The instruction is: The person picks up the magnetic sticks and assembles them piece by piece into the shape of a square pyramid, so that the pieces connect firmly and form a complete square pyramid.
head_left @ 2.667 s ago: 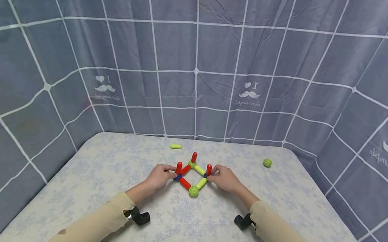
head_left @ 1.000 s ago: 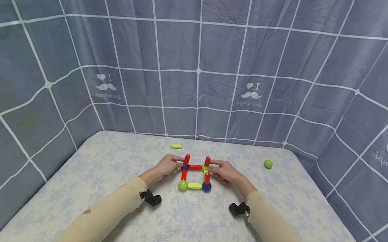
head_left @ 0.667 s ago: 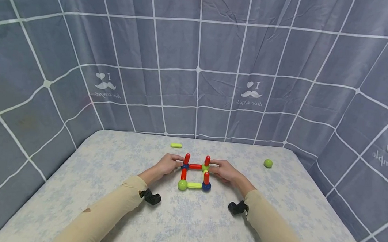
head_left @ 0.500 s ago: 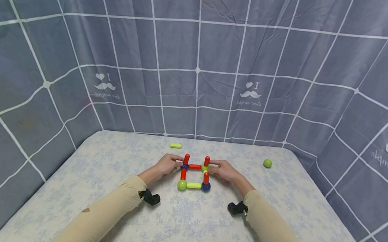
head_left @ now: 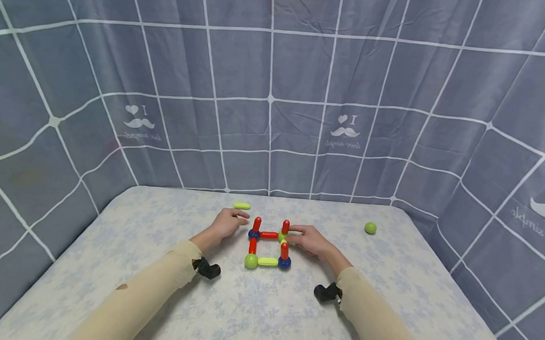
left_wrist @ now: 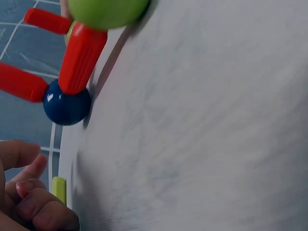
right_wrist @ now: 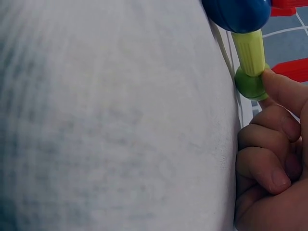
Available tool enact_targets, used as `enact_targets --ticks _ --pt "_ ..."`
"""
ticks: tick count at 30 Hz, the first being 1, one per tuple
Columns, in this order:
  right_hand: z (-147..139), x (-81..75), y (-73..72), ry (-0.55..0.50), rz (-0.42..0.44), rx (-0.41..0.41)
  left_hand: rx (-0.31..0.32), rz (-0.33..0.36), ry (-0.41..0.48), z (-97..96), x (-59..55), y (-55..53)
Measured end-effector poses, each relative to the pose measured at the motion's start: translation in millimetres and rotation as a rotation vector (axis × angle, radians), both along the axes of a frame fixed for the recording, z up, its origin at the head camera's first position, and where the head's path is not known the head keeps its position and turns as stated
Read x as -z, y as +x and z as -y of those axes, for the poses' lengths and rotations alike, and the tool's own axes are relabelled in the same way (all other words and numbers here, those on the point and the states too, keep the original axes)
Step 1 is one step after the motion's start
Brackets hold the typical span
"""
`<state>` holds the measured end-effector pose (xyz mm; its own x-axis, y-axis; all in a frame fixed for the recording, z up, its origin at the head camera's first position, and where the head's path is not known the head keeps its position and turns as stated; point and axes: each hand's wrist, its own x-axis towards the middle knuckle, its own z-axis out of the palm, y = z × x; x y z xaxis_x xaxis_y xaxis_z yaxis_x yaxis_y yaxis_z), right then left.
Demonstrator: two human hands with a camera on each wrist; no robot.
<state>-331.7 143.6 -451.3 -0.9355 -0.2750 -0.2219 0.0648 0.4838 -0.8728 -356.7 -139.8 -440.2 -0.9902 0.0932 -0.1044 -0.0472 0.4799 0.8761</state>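
A square of toy building rods and balls lies on the table. Its near corners are a green ball [head_left: 251,261] and a blue ball [head_left: 284,263]; at the far left is another blue ball [head_left: 253,235]. Red rods [head_left: 284,251] stand up from three corners. My right hand [head_left: 309,239] pinches the far-right green ball [right_wrist: 249,84] between thumb and index finger, its other fingers curled below. My left hand [head_left: 227,223] holds nothing. It hovers left of the far-left blue ball, fingers loosely bent, just short of a loose yellow-green rod [head_left: 242,206].
A loose green ball [head_left: 370,228] sits toward the back right of the cloth-covered table [head_left: 191,317]. Grey curtains with white lines [head_left: 300,79] close off the back and sides.
The square was turned from a diamond to lie straight on. Since then my left hand has let go of the far-left blue ball and moved left and back. My right hand stays at its corner.
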Motion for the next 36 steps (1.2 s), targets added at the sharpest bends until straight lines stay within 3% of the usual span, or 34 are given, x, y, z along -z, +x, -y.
enact_targets --ticks 9,14,23,30,36 --pt "2.9 1.3 -1.7 0.042 -0.014 0.020 -0.063 -0.104 -0.100 4.1 -5.2 -32.2" --pt "4.4 0.0 -2.1 0.043 -0.020 0.022 -0.087 -0.112 -0.177 2.1 -9.2 -42.7" --pt "2.7 0.4 -1.6 0.073 -0.025 0.031 -0.113 -0.107 -0.420 -8.2 -8.9 -41.9" --pt "2.6 1.8 -2.8 0.067 -0.033 0.015 -0.140 -0.133 -0.472 -6.4 -8.7 -40.9" --pt "2.3 3.5 -3.7 0.077 -0.043 0.020 -0.127 -0.169 -0.544 -4.2 -7.7 -40.0"
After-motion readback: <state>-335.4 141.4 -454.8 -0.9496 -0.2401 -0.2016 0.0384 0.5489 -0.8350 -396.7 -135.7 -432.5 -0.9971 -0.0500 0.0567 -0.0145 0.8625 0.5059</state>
